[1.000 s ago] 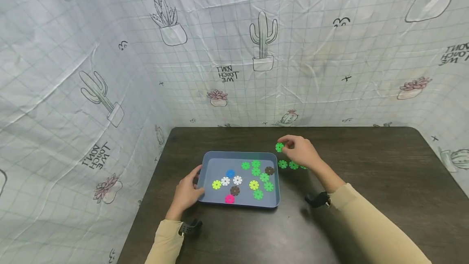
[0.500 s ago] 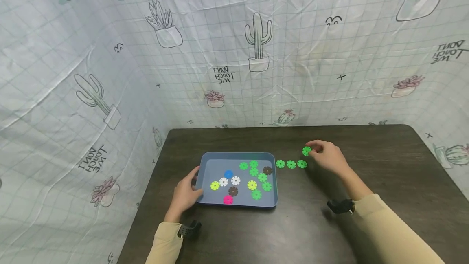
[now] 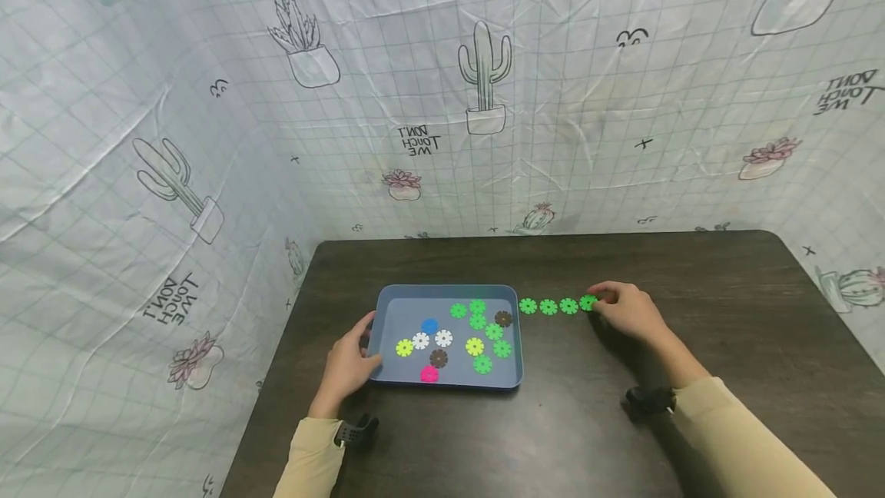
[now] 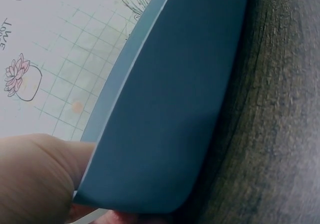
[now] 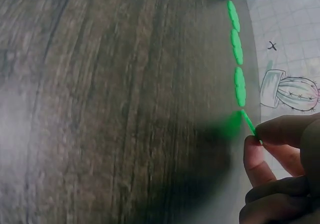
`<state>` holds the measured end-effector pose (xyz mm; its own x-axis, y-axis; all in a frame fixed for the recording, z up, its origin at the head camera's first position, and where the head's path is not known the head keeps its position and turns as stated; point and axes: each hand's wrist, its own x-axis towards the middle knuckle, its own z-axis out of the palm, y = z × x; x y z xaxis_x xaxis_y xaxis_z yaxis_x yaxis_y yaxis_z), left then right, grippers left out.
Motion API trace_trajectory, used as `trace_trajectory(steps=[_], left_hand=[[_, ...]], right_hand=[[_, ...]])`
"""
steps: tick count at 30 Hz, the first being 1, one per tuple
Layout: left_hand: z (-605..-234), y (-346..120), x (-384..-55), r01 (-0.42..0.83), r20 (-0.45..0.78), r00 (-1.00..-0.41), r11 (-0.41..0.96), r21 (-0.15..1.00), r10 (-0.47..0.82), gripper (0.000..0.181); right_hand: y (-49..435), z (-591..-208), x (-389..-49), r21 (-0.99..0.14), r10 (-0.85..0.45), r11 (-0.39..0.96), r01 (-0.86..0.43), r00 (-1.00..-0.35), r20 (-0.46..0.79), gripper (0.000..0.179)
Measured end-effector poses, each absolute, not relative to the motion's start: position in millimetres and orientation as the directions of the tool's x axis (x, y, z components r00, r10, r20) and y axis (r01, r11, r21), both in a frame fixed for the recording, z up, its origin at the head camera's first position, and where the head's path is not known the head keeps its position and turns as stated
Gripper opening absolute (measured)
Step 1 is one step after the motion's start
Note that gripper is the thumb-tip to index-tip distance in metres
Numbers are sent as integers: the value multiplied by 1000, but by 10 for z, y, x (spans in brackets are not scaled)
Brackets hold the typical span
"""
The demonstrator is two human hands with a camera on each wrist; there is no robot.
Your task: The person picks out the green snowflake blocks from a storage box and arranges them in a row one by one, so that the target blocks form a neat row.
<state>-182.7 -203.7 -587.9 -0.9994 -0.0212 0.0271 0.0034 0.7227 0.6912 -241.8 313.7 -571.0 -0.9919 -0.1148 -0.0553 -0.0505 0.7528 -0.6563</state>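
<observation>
My left hand (image 3: 347, 366) grips the left end of a blue-grey tray (image 3: 408, 306), its thumb over the rim. The left wrist view shows the tray wall (image 4: 160, 109) close up with the thumb hooked at its edge. To the right of the tray, my right hand (image 3: 632, 315) pinches a green notched plastic disc (image 3: 588, 303) between thumb and fingertips. In the right wrist view this disc (image 5: 248, 121) is tilted, its lower edge close over the table. It lines up with a row of three flat green discs (image 3: 548, 307) running from the tray's right side.
Inside the tray lie several more green discs (image 3: 494, 331), two yellow, two white and two brown ones, a blue disc (image 3: 429, 326) and a pink disc (image 3: 429, 374). A cactus-print cloth (image 3: 553, 114) hangs behind the dark wooden table (image 3: 539, 429).
My right hand has carried the green disc rightward past the row, then lowered it to the row's right end. The left hand has stayed on the tray. The head view shifted slightly.
</observation>
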Motion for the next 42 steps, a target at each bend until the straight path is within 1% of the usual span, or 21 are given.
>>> trace_trajectory(steps=[5, 8, 16, 21, 26, 29, 31, 36, 38, 42], left_hand=[[-5883, -2044, -1825, 7, 32, -999, 721, 693, -21, 82], [-5877, -2050, -1820, 2, 31, -999, 721, 693, -27, 81], [-5852, -2056, -1828, -34, 2, -999, 719, 694, -48, 82], [-5833, -2062, -1813, -37, 1, -999, 719, 694, -53, 81], [-5821, -2061, -1813, -34, -1, -999, 718, 695, -47, 81], [-5819, -2059, -1816, -35, -5, -999, 720, 693, -44, 81], [-5815, -2060, -1818, -35, -4, -999, 718, 695, -45, 81], [-5813, -2057, -1835, -21, 4, -999, 722, 692, -33, 82], [-5815, -2053, -1842, -17, 4, -1000, 723, 691, -28, 82], [-5816, -2042, -1848, -18, 1, -1000, 718, 696, -27, 81]], right_hand=[[3115, -5747, -2423, -631, -129, 775, -47, -988, -85, 34], [3098, -5739, -2419, -623, -133, 780, -54, -988, -81, 33], [2972, -5599, -2423, -630, -138, 768, -114, -990, 12, 30], [2731, -5451, -2406, -657, -204, 732, -183, -978, 46, 25], [2434, -5378, -2378, -674, -313, 690, -264, -948, 51, 21], [2253, -5350, -2369, -683, -414, 651, -330, -909, 45, 23], [2134, -5329, -2361, -691, -492, 617, -376, -870, 34, 26], [1864, -5305, -2350, -673, -685, 537, -508, -728, 2, 37], [1774, -5303, -2357, -652, -739, 524, -548, -673, -29, 40], [1615, -5290, -2377, -606, -798, 523, -600, -593, -102, 41]])
